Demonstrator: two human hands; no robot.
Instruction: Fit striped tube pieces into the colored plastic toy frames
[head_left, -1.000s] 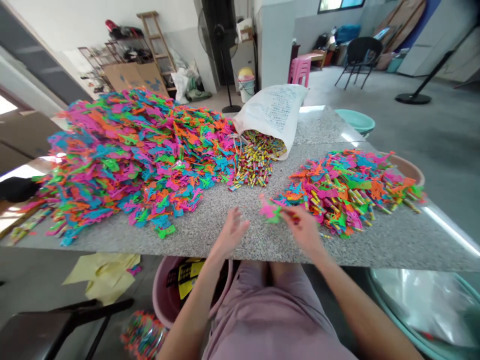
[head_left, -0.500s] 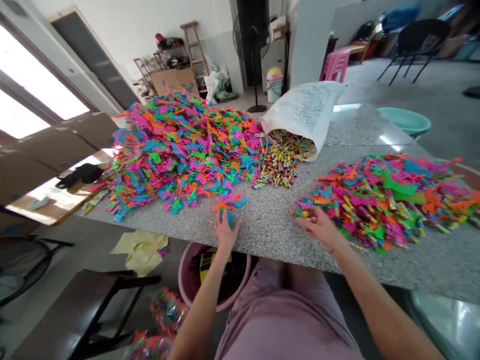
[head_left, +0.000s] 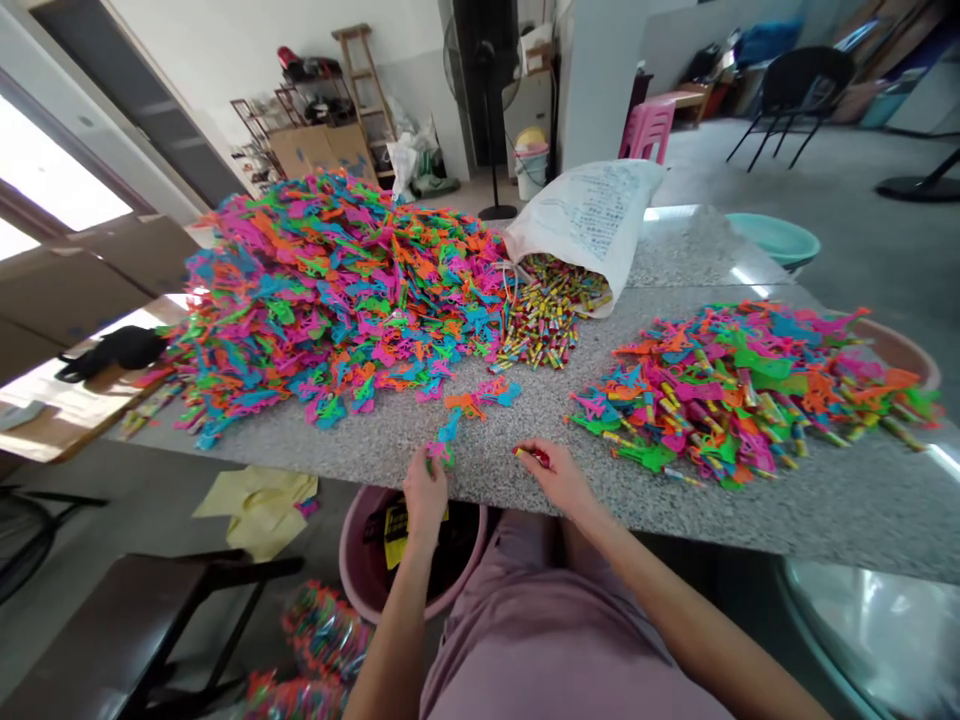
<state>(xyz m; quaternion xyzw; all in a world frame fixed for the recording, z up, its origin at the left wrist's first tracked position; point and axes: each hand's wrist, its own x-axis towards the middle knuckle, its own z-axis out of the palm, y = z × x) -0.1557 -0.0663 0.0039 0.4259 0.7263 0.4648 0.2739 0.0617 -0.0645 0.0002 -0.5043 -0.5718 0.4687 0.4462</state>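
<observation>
My left hand (head_left: 426, 492) is at the table's front edge, its fingers closed on a small pink-and-green plastic toy piece (head_left: 440, 452). Just beyond it lie a blue toy piece (head_left: 450, 427) and an orange one (head_left: 466, 404). Level with it on the right, my right hand (head_left: 561, 478) pinches a small red-and-yellow tube (head_left: 531, 456) between thumb and fingers. A big heap of bright plastic toy pieces (head_left: 337, 290) covers the far left. Similar tubes (head_left: 544, 325) spill from a white sack (head_left: 592, 225). The right-hand pile (head_left: 720, 390) mixes toy pieces with tubes.
The speckled stone table (head_left: 517, 420) ends just before my lap. Beneath its edge stands a pink tub (head_left: 351, 560) with dark contents. A dark stool (head_left: 127, 630) and filled clear bags (head_left: 326, 625) are at lower left. Behind the table stands a fan (head_left: 487, 110).
My right hand has come left from the right-hand pile and now has a tube. My left hand has drawn back and slightly left, closing on a toy piece. The view has shifted slightly.
</observation>
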